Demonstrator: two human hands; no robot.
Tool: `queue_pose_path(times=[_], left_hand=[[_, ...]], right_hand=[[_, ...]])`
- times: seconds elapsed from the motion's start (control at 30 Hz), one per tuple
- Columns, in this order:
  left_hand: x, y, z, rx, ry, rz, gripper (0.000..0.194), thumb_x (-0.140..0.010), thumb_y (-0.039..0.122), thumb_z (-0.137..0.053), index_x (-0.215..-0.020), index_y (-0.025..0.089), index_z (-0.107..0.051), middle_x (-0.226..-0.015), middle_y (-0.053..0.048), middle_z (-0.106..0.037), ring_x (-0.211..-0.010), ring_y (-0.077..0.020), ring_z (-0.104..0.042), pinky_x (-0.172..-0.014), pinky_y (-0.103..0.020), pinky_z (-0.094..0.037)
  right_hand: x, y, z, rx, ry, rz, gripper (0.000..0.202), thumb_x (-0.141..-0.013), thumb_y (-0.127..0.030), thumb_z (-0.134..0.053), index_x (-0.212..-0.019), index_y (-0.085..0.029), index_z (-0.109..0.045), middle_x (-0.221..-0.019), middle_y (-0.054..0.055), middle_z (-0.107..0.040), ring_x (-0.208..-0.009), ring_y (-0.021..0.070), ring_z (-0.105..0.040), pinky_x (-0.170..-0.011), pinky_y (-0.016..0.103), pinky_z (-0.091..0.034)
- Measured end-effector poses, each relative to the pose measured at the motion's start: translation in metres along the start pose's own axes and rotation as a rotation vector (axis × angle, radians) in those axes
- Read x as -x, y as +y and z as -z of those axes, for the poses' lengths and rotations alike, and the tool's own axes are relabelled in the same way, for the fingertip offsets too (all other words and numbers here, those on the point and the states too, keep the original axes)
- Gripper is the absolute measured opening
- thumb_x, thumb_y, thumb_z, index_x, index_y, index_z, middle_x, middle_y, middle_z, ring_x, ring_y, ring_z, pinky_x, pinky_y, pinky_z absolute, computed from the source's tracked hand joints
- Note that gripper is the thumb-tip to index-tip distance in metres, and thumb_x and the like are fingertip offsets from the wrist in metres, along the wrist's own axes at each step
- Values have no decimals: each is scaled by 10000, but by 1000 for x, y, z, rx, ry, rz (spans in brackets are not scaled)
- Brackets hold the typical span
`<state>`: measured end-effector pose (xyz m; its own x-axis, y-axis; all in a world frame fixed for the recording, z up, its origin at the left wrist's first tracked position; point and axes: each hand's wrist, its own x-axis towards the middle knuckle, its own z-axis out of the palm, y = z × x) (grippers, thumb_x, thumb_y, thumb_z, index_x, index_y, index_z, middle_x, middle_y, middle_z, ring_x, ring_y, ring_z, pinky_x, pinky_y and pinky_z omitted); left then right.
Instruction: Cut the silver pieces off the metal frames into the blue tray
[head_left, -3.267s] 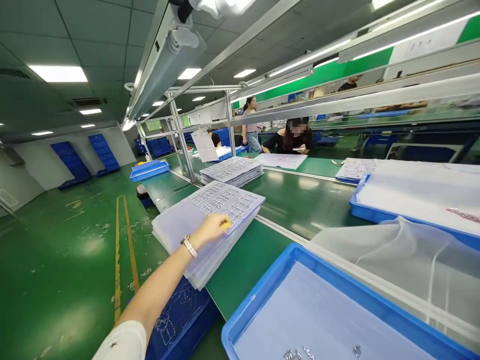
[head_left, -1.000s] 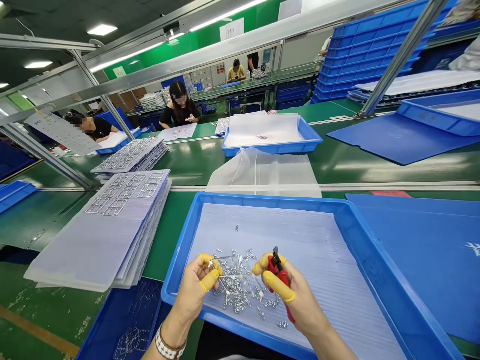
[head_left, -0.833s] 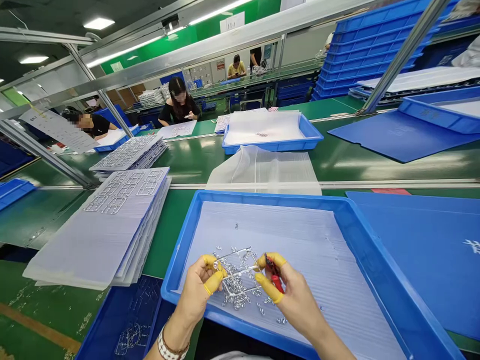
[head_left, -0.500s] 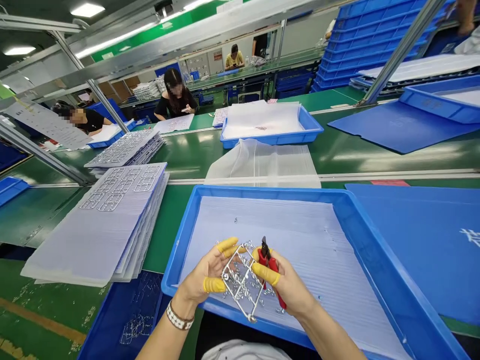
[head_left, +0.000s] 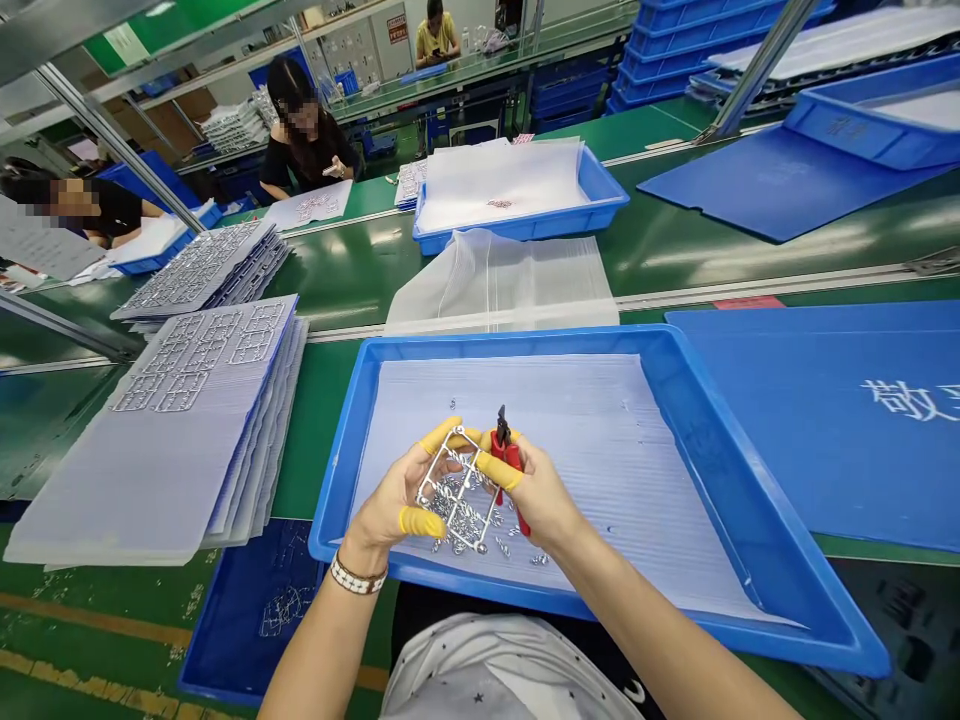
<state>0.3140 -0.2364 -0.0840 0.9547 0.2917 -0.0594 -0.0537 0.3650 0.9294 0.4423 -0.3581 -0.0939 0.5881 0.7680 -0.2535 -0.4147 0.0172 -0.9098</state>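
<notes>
My left hand [head_left: 397, 500], with yellow covers on its fingertips, curls around the left side of a small silvery plastic sprue frame [head_left: 463, 487]. Its thumb is at the lower left corner and the fingers are along the upper edge. My right hand [head_left: 544, 495] is closed on red-handled nippers [head_left: 513, 462], their dark jaws pointing up and away. The covered thumb of that hand also presses on the frame's right side. Below lie many tiny shiny parts [head_left: 540, 559] on a white sheet in a blue tray [head_left: 525, 340], partly hidden by the frame and hands.
Stacked white sheets [head_left: 150, 470] carrying several sprue frames [head_left: 180, 392] are at the left. A lower blue bin [head_left: 232, 620] holds scrap frames. Behind are a clear plastic sheet [head_left: 502, 280] and another blue tray [head_left: 525, 220]. A blue board [head_left: 810, 430] lies right. Other people sit across the line.
The view has tilted down and shifted. The left fingers have come closer around the sprue frame, which now stands more upright to the view. The right hand keeps the nippers.
</notes>
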Motion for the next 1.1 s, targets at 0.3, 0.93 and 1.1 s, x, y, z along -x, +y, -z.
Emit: queue_pose_path(times=[0.3,0.93,1.1], left_hand=[[8,-6,19,145,162,21,943,-503,414,-891,-1343,245,-497,-1398,-148,-490,-1320,-371,-409,-1089,-491,-325],[14,-14,0,203,160,122,1046,-360,407,-934,-1313,252,-533,-1112,-90,-594,-1067,-281,-541,-982,-369,-370],[15,-16,2,225,156,132,1006,-373,330,-944,-1297,266,-553,-857,-10,-550,-797,-151,-529,-805,-258,-428]], right_hand=[[16,3,62,538,-15,193,477,-895,-409,-461,-1329,-212,-453,-1072,88,-616,-876,212,-577,-787,387,-489],[13,-30,13,1529,-152,661,361,-766,-177,-618,-1126,-151,-632,-886,95,-699,-798,265,-629,-696,388,-484],[14,-32,8,1544,-141,649,318,-764,-161,-604,-1079,-173,-640,-864,79,-703,-772,245,-626,-687,368,-458]])
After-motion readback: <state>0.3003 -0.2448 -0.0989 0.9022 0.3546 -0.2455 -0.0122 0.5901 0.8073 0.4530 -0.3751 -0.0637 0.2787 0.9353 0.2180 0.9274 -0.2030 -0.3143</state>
